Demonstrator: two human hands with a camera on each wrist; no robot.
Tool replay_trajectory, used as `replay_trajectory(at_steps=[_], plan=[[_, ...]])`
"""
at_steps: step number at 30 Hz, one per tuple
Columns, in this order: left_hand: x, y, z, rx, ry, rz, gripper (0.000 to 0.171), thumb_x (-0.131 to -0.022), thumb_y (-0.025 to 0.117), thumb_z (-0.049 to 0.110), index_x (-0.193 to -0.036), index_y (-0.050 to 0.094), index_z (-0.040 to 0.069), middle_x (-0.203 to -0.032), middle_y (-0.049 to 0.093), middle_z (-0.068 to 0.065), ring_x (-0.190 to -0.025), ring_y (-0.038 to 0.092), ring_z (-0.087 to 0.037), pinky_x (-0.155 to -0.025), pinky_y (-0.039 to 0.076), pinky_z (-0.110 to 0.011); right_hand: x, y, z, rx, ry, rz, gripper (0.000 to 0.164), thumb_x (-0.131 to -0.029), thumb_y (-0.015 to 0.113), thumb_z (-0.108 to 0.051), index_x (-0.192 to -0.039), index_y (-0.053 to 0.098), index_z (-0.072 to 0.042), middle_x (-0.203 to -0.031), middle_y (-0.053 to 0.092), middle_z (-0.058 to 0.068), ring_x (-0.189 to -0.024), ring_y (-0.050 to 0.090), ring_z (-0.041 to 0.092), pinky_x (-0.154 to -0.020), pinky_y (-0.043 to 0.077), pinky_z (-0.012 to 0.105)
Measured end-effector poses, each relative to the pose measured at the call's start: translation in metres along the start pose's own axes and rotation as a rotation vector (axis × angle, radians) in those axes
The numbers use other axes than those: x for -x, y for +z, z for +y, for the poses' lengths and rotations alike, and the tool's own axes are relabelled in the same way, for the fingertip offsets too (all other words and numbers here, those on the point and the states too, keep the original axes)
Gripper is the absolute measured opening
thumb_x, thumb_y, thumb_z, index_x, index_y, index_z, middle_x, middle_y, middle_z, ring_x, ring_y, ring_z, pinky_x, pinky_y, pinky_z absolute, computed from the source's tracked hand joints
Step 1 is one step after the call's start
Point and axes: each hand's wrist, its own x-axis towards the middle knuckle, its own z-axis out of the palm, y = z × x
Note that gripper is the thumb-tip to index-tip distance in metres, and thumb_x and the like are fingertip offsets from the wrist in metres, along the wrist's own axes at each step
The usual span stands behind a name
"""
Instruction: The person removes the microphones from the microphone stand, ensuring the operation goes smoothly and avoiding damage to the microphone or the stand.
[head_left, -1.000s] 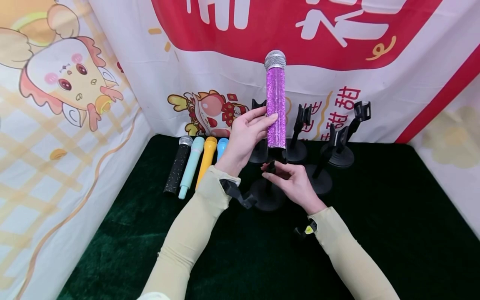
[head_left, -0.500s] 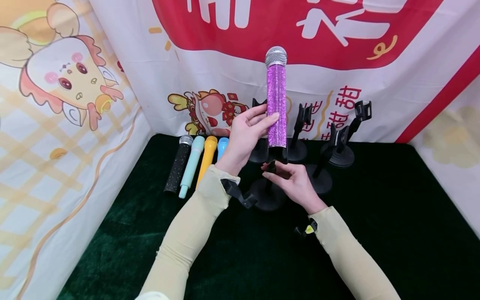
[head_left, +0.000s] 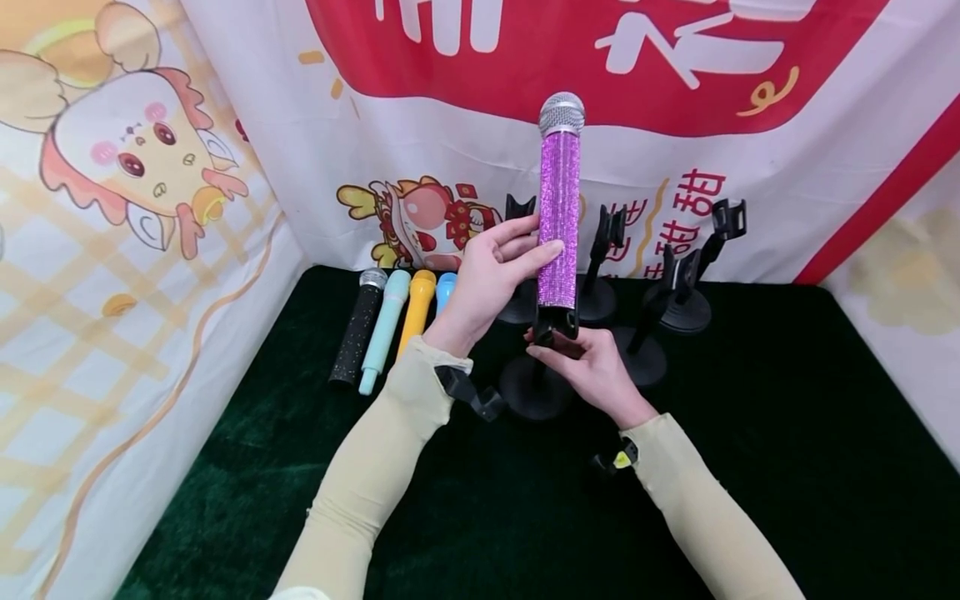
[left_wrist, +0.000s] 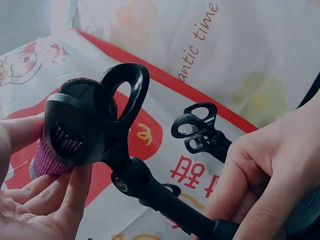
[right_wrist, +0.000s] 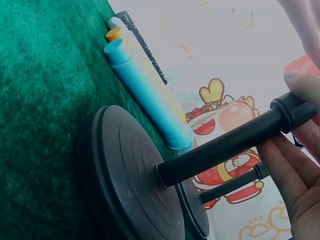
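Observation:
My left hand (head_left: 487, 279) grips a purple glittery microphone (head_left: 559, 183) with a silver mesh head, thumb across its front and fingers behind. The microphone stands upright, its lower end inside the black clip (left_wrist: 97, 134) of a desk microphone stand. In the left wrist view the clip's side arms curve around that end, and purple glitter shows through an opening. Just below the clip, my right hand (head_left: 594, 371) pinches the top of the stand's pole (right_wrist: 220, 144) between thumb and fingers. The stand's round base (head_left: 534, 392) is on the green cloth.
Black, mint (head_left: 382, 329), yellow (head_left: 418, 308) and blue (head_left: 445, 287) microphones lie side by side to the left. Several other black stands (head_left: 641, 358) are behind and right of the held one. A printed curtain (head_left: 450, 125) hangs along the table's back edge.
My left hand has moved slightly down and right with the purple microphone, whose end now sits lower in the clip. The right hand keeps its pinch on the pole.

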Motion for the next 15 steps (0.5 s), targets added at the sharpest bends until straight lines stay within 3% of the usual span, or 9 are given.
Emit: replay_trajectory(at_steps=[11, 15], plan=[[0.014, 0.001, 0.000, -0.094, 0.101, -0.048, 0.048, -0.093, 0.075, 0.005, -0.139, 0.061, 0.003, -0.122, 0.071, -0.010, -0.110, 0.069, -0.025, -0.095, 0.054, -0.037, 0.000, 0.000, -0.011, -0.010, 0.013, -0.012, 0.022, -0.093, 0.075, -0.002, -0.115, 0.075, -0.001, -0.111, 0.074, 0.015, -0.103, 0.071, 0.023, -0.091, 0.056, 0.033], [0.016, 0.001, -0.003, -0.053, 0.068, -0.025, 0.048, -0.094, 0.074, 0.006, -0.140, 0.061, 0.004, -0.122, 0.070, -0.010, -0.110, 0.069, -0.024, -0.095, 0.054, -0.035, 0.001, 0.001, -0.026, -0.015, 0.011, -0.021, 0.022, -0.093, 0.074, -0.001, -0.115, 0.074, 0.002, -0.111, 0.072, 0.022, -0.102, 0.071, 0.024, -0.091, 0.056, 0.032]])
